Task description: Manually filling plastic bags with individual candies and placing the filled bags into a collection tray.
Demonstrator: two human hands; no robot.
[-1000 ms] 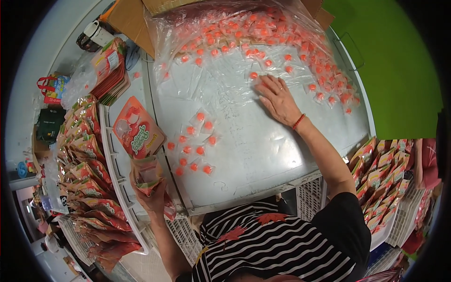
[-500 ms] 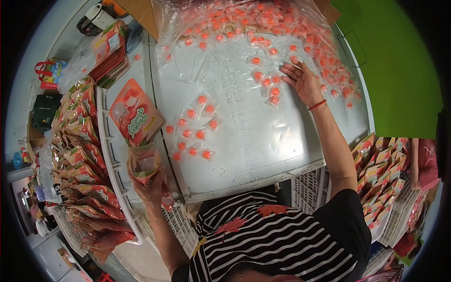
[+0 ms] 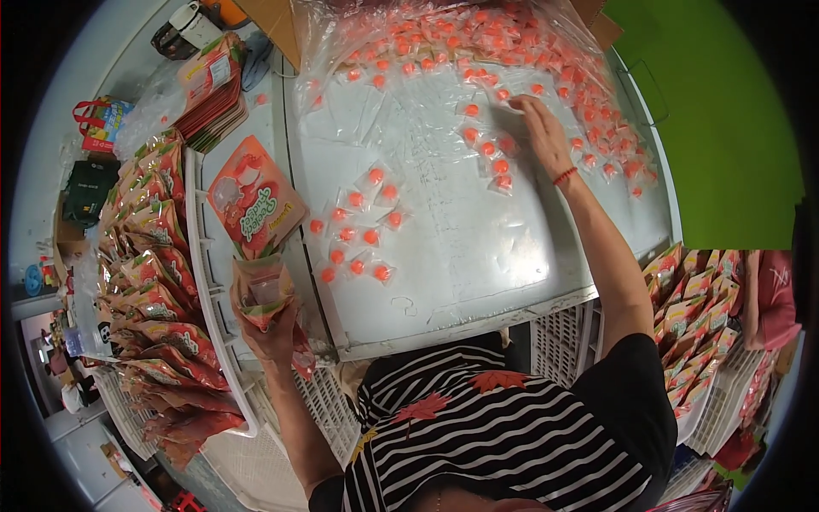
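My left hand [image 3: 271, 334] is closed around a printed stand-up pouch [image 3: 263, 288], whose mouth gapes upward at the table's left edge. Over the right part of the table, my right hand [image 3: 546, 141] reaches out with fingers extended and bent slightly down. Its fingertips are beside individually wrapped orange-red sweets [image 3: 488, 148], one of them blurred; no sweet shows clearly in its grasp. A separate loose group of wrapped sweets [image 3: 347, 234] lies nearer my left hand. Just beyond the held pouch, another flat printed pouch [image 3: 254, 198] lies face up.
A big heap of wrapped sweets [image 3: 478, 38] spills from a clear plastic liner at the far side. White crates of upright pouches [image 3: 162, 316] stand left, with more pouches [image 3: 695, 316] at right. A pouch stack [image 3: 209, 102] sits far left. Another person [image 3: 772, 299] is at right.
My right hand has shifted a little away from me and leftward, its fingers now closer together and bent down. One sweet beside it is blurred. My left hand keeps hold of the pouch.
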